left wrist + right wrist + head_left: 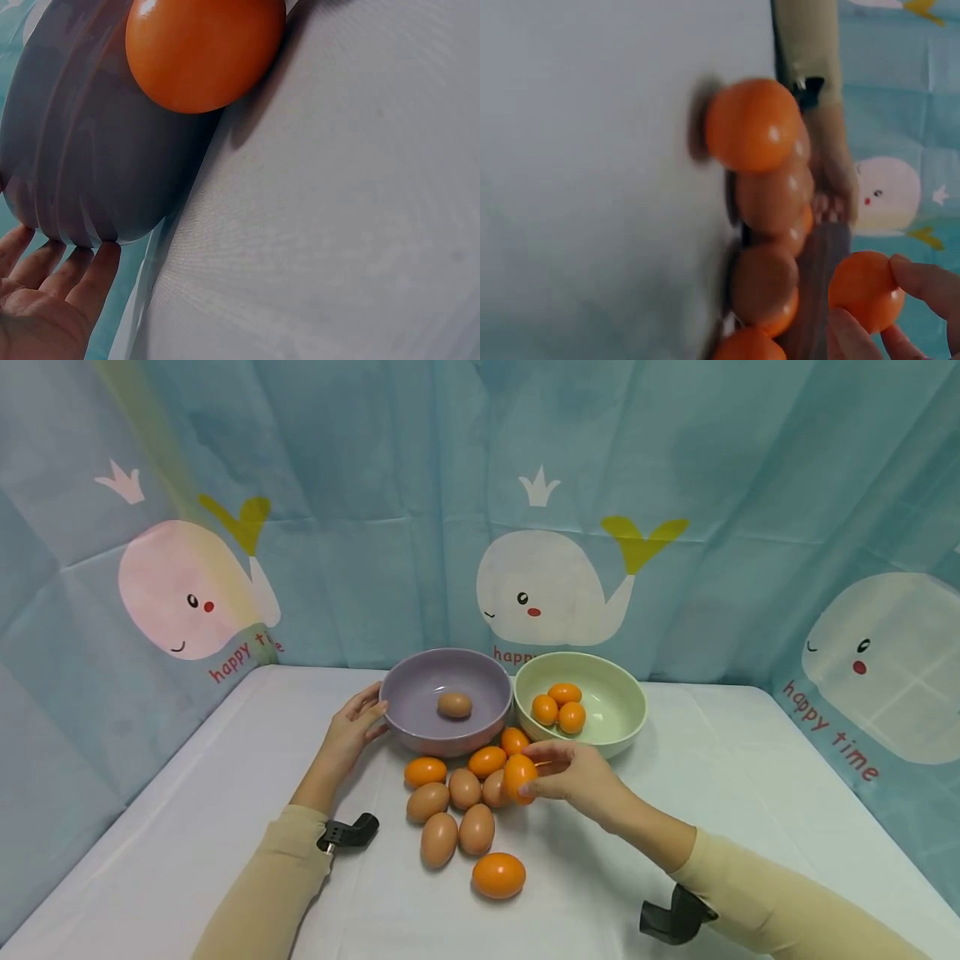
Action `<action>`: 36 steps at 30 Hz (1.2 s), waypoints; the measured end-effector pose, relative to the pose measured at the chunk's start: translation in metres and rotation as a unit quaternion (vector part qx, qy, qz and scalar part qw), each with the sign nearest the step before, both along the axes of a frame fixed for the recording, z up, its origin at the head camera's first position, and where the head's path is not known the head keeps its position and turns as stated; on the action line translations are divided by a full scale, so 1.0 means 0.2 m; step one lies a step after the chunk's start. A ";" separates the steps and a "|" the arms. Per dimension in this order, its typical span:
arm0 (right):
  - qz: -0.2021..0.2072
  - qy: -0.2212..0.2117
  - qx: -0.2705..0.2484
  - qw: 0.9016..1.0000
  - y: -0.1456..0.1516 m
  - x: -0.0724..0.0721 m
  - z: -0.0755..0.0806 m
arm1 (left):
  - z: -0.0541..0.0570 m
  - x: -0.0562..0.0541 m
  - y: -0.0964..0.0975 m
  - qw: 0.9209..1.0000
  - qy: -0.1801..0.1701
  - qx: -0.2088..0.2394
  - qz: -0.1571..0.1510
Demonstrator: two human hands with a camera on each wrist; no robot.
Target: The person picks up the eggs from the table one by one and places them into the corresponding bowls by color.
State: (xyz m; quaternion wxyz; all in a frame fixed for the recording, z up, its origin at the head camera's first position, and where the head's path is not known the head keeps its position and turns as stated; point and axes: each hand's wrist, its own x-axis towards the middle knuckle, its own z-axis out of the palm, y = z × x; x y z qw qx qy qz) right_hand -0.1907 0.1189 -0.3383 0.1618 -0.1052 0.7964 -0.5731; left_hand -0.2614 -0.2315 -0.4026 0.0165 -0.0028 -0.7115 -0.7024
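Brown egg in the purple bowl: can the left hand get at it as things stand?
Probably yes. The left hand rests on the purple bowl rim, holds nothing, and the brown egg lies alone and uncovered inside.

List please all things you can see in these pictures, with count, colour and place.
purple bowl: 1, purple, back centre of table, holds one brown egg
green bowl: 1, pale green, right of purple bowl, holds three orange eggs
loose orange eggs: 4, on table before the bowls
loose brown eggs: 5, clustered on table
table: 1, white cloth
backdrop: blue, whale print, behind
left hand: touches purple bowl's side
right hand: pinches one held orange egg
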 end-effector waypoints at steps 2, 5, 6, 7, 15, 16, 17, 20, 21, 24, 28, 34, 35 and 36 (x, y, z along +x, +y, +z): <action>-0.017 0.013 0.012 1.000 0.01 -0.04 0.04 | 0.00 0.00 0.00 1.000 0.000 -0.001 0.001; -0.039 0.046 0.026 0.998 0.02 -0.12 0.09 | -0.01 -0.01 0.00 1.000 0.000 -0.003 0.002; -0.048 0.054 0.027 0.997 0.02 -0.14 0.10 | -0.01 -0.01 0.00 1.000 0.001 -0.002 0.001; -0.054 0.062 0.030 0.996 0.02 -0.16 0.11 | -0.01 -0.01 0.00 1.000 0.001 -0.003 -0.001; -0.080 0.047 0.004 0.996 0.01 -0.35 0.13 | -0.01 0.00 0.00 1.000 0.005 -0.009 0.002; -0.085 0.049 0.005 0.995 0.00 -0.37 0.13 | -0.01 0.00 0.00 1.000 0.007 -0.008 0.002; -0.091 0.047 0.002 0.995 0.00 -0.39 0.13 | -0.01 0.00 0.00 1.000 0.007 -0.005 0.002; -0.103 0.044 -0.011 0.994 0.00 -0.44 0.13 | -0.02 -0.01 -0.01 1.000 0.012 -0.009 -0.001; -0.107 0.042 -0.013 0.993 0.00 -0.45 0.13 | -0.02 -0.01 -0.01 1.000 0.012 -0.010 -0.001; -0.119 0.035 -0.016 0.992 0.00 -0.50 0.12 | -0.02 -0.02 -0.01 1.000 0.013 -0.017 -0.002; -0.144 0.015 -0.010 0.989 0.01 -0.57 0.09 | -0.02 -0.02 -0.01 1.000 0.013 -0.017 -0.001; -0.173 0.000 -0.010 0.985 0.00 -0.65 0.04 | -0.02 -0.01 -0.01 1.000 0.015 -0.013 -0.003; -0.175 0.000 -0.010 0.985 -0.01 -0.66 0.03 | -0.02 -0.01 -0.01 1.000 0.016 -0.011 -0.003; -0.178 0.000 -0.009 0.984 -0.01 -0.67 0.02 | -0.02 -0.01 -0.01 1.000 0.015 -0.009 -0.004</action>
